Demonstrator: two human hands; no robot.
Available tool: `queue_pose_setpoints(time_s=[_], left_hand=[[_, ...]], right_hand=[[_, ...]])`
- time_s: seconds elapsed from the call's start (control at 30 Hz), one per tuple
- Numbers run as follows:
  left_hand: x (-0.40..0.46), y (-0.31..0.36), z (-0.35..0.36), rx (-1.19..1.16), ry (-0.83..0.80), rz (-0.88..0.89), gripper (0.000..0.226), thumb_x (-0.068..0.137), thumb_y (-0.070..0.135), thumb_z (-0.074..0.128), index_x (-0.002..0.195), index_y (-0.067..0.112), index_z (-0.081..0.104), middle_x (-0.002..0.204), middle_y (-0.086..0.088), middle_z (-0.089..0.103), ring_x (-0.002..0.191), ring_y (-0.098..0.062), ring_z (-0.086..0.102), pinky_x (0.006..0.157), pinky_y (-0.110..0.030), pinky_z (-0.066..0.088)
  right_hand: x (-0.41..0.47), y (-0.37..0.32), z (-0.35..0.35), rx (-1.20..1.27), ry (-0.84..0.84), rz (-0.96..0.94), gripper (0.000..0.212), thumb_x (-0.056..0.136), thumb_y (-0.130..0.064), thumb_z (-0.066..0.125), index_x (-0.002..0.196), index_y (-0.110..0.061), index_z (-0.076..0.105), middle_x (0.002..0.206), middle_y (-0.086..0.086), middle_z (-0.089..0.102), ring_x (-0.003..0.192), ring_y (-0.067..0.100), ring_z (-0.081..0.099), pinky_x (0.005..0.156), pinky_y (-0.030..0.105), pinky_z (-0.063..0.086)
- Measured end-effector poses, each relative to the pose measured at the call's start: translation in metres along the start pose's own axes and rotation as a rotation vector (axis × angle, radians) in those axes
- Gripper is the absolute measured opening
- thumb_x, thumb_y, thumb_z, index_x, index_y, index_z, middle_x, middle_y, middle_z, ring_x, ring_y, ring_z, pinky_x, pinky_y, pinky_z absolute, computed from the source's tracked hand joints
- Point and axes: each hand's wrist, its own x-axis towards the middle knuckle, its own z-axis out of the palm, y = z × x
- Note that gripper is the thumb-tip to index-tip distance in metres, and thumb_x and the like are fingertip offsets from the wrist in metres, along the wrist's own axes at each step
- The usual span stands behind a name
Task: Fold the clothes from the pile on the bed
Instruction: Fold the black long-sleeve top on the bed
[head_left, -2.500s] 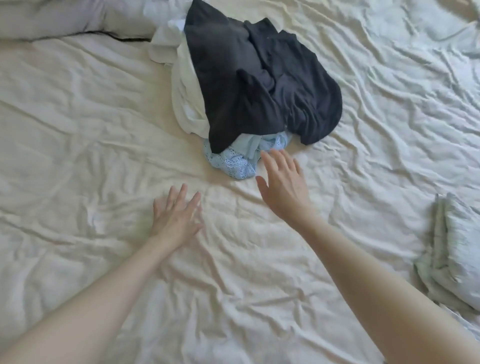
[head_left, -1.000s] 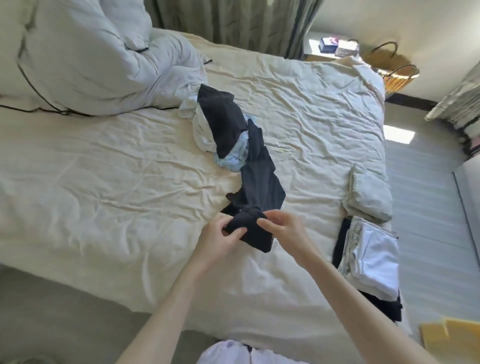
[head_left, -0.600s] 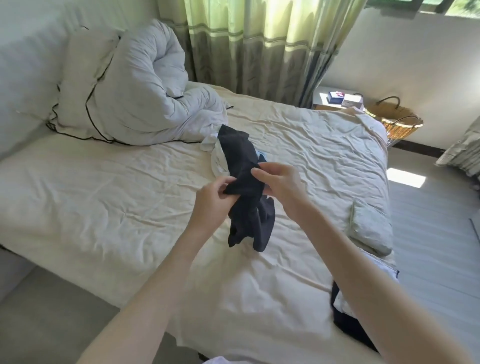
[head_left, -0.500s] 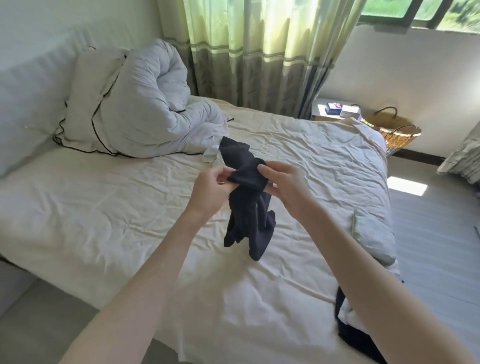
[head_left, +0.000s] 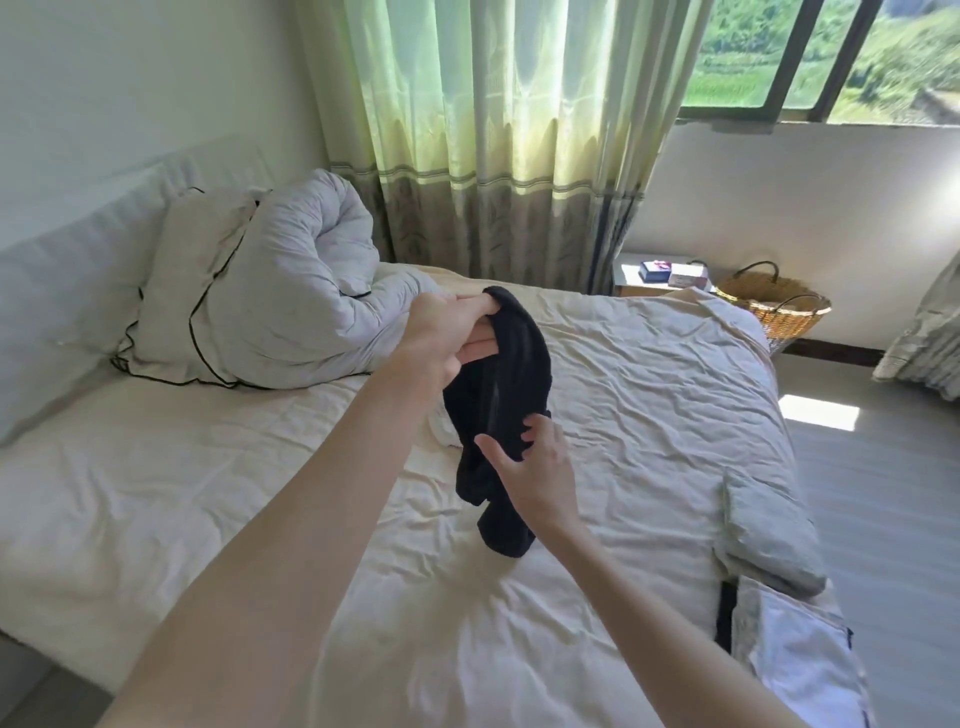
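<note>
Black garment (head_left: 498, 395) hung above the bed (head_left: 649, 395). Left hand (head_left: 441, 338) pinched its 12 o'clock edge; right hand (head_left: 535, 467) gripped lower, apparently to spread it.

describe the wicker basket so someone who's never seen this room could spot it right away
Start at the bed and go to its far right corner, under the window. On the floor there, just right of the small bedside table, stands the wicker basket. It is round, woven and golden-brown with thin dark loop handles, the only woven thing among white bedding and pale walls.
</note>
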Motion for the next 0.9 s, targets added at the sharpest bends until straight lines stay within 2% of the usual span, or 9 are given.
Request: queue_pose_setpoints(time_s=[0.07, 0.2, 0.33, 0.4, 0.5, 0.6, 0.67, 0.77, 0.9], left_hand=[[0.002, 0.011, 0.006, -0.119, -0.021, -0.001, 0.010, 0.090, 0.002, 0.058, 0.080, 0.002, 0.061, 0.073, -0.011, 0.068, 0.070, -0.022, 0.069, 0.063, -0.029, 0.059], [0.014, 0.029, -0.004, -0.284, 0.015, 0.028, 0.009, 0.089, 0.000, 0.059, 0.080, 0.000, 0.062, 0.063, -0.010, 0.069, 0.060, -0.018, 0.069, 0.056, -0.027, 0.057], [0.043, 0.026, -0.039, -0.285, 0.178, 0.043, 0.006, 0.092, 0.000, 0.053, 0.091, -0.003, 0.058, 0.080, -0.015, 0.063, 0.072, -0.022, 0.065, 0.080, -0.037, 0.056], [0.053, 0.015, -0.047, -0.154, 0.179, 0.004, 0.017, 0.094, 0.000, 0.051, 0.108, -0.006, 0.056, 0.083, -0.014, 0.061, 0.075, -0.023, 0.063, 0.082, -0.038, 0.054], [0.053, -0.005, -0.040, 0.285, 0.075, 0.042, 0.040, 0.090, 0.012, 0.061, 0.127, 0.009, 0.048, 0.100, -0.007, 0.059, 0.082, -0.019, 0.060, 0.071, -0.028, 0.053], [0.043, -0.021, -0.016, 0.657, -0.192, 0.274, 0.054, 0.083, 0.026, 0.070, 0.132, 0.024, 0.048, 0.118, 0.006, 0.052, 0.101, -0.011, 0.055, 0.082, -0.025, 0.047], [0.040, -0.027, 0.000, 0.734, -0.300, 0.401, 0.048, 0.084, 0.025, 0.069, 0.129, 0.023, 0.053, 0.110, 0.007, 0.059, 0.103, -0.013, 0.058, 0.090, -0.032, 0.047], [0.044, -0.028, 0.007, 0.804, -0.201, 0.474, 0.022, 0.089, 0.021, 0.061, 0.110, 0.015, 0.064, 0.089, -0.003, 0.067, 0.084, -0.021, 0.064, 0.079, -0.035, 0.052], [0.049, -0.026, 0.006, 0.863, 0.010, 0.632, 0.006, 0.089, 0.013, 0.054, 0.090, 0.017, 0.058, 0.083, -0.001, 0.062, 0.072, -0.015, 0.062, 0.065, -0.024, 0.050]], right_hand=[[0.016, -0.006, 0.004, -0.058, 0.038, 0.028, 0.053, 0.086, -0.049, 0.060, 0.118, -0.009, 0.050, 0.109, 0.003, 0.051, 0.101, 0.020, 0.051, 0.082, 0.031, 0.044], [0.044, -0.012, -0.010, 0.101, 0.123, 0.013, 0.020, 0.096, -0.022, 0.049, 0.079, -0.012, 0.051, 0.073, 0.002, 0.053, 0.069, 0.020, 0.054, 0.054, 0.019, 0.033], [0.068, -0.018, -0.047, 0.199, -0.013, -0.034, 0.018, 0.095, -0.017, 0.051, 0.082, -0.006, 0.059, 0.070, 0.015, 0.058, 0.061, 0.022, 0.052, 0.056, 0.028, 0.041], [0.083, -0.027, -0.066, 0.241, -0.055, -0.055, 0.017, 0.093, -0.015, 0.054, 0.087, -0.003, 0.063, 0.077, 0.017, 0.062, 0.070, 0.027, 0.056, 0.066, 0.040, 0.046], [0.101, -0.052, -0.088, 0.268, -0.121, -0.088, 0.017, 0.093, -0.016, 0.055, 0.085, -0.008, 0.068, 0.084, 0.019, 0.066, 0.075, 0.028, 0.061, 0.071, 0.040, 0.049], [0.111, -0.074, -0.100, 0.163, -0.250, -0.184, 0.025, 0.091, -0.015, 0.058, 0.073, -0.028, 0.069, 0.068, -0.005, 0.068, 0.065, 0.007, 0.059, 0.063, 0.022, 0.047], [0.115, -0.085, -0.105, 0.098, -0.294, -0.231, 0.022, 0.090, -0.015, 0.060, 0.073, -0.023, 0.070, 0.058, -0.013, 0.063, 0.054, 0.000, 0.053, 0.052, 0.012, 0.041], [0.119, -0.090, -0.114, 0.002, -0.264, -0.290, 0.015, 0.089, -0.017, 0.061, 0.081, -0.014, 0.073, 0.066, 0.002, 0.066, 0.057, 0.008, 0.053, 0.054, 0.020, 0.041], [0.126, -0.089, -0.130, 0.097, -0.121, -0.262, 0.018, 0.089, -0.018, 0.062, 0.079, -0.029, 0.071, 0.073, 0.003, 0.069, 0.067, 0.016, 0.059, 0.064, 0.030, 0.048]])
